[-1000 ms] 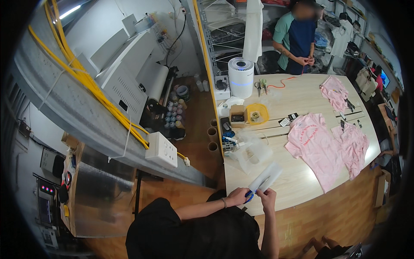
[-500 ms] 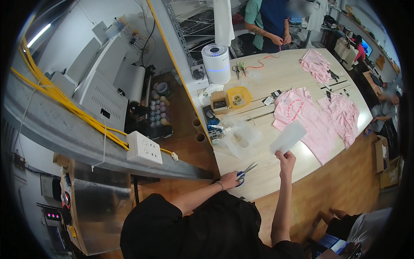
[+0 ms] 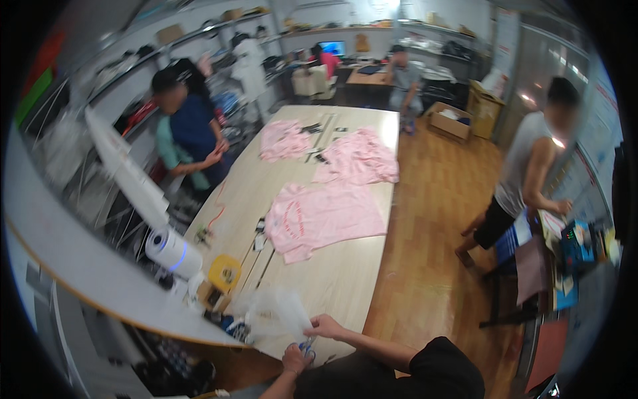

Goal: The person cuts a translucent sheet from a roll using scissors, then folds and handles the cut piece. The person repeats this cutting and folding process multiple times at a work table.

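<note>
At the near end of the table, my left hand [image 3: 291, 360] is closed around blue-handled scissors [image 3: 308, 348]. Close above it, my right hand [image 3: 325, 326] pinches the edge of a whitish translucent sheet [image 3: 290, 315]. The two hands are almost together, and the scissor blades point up toward the sheet's lower edge; blur hides whether they touch it. More thin clear film [image 3: 256, 306] lies on the table just left of the sheet. Farther up the tabletop, a pink T-shirt [image 3: 332, 216] with red lettering is spread flat.
Two more pink shirts [image 3: 359, 156] [image 3: 282, 139] lie crumpled farther along the table [image 3: 332, 292]. A yellow basket [image 3: 224, 273] and white air purifier [image 3: 174, 253] stand at left. One person [image 3: 199, 139] stands beyond them; another [image 3: 525, 166] works at a right-hand desk.
The view has swung right. My hands have come together, with the sheet brought from the right toward the scissors, which now point up toward it.
</note>
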`<state>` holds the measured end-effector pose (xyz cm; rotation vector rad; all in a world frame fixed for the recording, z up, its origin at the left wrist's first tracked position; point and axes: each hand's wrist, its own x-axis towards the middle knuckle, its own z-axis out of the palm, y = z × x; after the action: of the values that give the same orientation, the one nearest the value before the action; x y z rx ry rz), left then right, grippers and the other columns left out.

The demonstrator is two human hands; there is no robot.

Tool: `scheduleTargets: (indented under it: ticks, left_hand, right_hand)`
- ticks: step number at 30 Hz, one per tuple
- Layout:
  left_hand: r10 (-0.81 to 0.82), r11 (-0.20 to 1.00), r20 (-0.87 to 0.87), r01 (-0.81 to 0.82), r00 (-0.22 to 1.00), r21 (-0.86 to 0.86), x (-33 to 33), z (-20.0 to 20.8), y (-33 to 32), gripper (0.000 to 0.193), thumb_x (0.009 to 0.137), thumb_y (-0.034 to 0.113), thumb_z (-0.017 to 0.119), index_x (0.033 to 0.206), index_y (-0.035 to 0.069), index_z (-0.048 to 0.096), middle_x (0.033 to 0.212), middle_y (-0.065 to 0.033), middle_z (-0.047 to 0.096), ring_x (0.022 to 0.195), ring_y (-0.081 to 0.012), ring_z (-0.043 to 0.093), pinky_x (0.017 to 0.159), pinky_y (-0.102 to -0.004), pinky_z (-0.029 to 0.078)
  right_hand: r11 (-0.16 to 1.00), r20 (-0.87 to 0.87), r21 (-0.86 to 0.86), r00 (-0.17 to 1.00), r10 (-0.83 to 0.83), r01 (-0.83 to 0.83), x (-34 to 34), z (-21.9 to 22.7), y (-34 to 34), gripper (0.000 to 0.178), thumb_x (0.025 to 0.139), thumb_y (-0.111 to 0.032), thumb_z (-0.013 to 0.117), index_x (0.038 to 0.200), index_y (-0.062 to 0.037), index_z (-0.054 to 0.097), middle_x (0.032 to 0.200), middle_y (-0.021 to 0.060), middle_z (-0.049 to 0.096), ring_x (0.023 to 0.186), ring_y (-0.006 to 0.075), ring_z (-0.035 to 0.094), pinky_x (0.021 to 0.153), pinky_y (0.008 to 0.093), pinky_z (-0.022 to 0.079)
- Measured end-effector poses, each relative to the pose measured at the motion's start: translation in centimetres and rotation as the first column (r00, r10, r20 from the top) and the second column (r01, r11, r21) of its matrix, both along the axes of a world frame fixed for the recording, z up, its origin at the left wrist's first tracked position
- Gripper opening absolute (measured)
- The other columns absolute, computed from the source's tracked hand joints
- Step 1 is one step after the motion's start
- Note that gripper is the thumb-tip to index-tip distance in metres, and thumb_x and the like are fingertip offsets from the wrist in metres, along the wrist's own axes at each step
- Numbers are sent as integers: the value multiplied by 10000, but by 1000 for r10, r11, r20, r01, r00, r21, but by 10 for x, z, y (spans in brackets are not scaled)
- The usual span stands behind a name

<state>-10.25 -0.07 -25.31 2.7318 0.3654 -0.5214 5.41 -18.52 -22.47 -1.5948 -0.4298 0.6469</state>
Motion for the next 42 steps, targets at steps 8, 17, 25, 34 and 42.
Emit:
scheduleTargets:
  ticks: [8,17,25,34,42]
  left_hand:
    - [-132,989,174,141,976,-38,13,-26,-5,889,782,494,837,1366,-106,538,1351,-272,597,1332,-451,546,1122,-495,478]
    - [142,789,171,-7,975,-614,68,51,-10,421,1063,281,666,1336,-40,661,1279,-138,668,1091,-245,635,904,-424,546]
    - [414,508,167,-75,895,-858,97,129,-29,526,1064,303,665,1474,-11,563,1365,-131,659,1134,-270,656,933,-399,561]
    - [533,258,-56,-225,844,-940,100,137,-32,553,1047,247,689,1508,-11,523,1381,-130,655,1209,-254,636,1010,-386,535]
    - [373,-44,-415,-431,830,-901,110,102,-4,563,1055,284,676,1509,-12,523,1395,-133,652,1250,-258,623,1054,-410,514]
  right_hand:
    - [973,-186,-213,974,-128,87,0,13,-67,300,888,-263,840,1096,-48,840,919,41,807,835,116,723,788,299,573]
    - [947,30,-284,989,-147,149,-7,5,-61,359,845,-306,834,1085,-39,825,889,115,813,810,199,761,766,360,584]
    - [966,345,-256,937,61,31,-18,54,-22,383,805,-309,834,991,20,775,786,184,750,776,341,753,743,443,580]
    - [988,115,-144,991,75,-58,-19,60,-36,955,756,-518,929,1492,-67,520,1273,192,716,1073,346,733,900,431,601]
    - [946,-353,323,923,150,-31,-2,81,-38,1195,885,-502,858,1734,-113,113,1683,202,365,1424,322,536,1170,442,448]
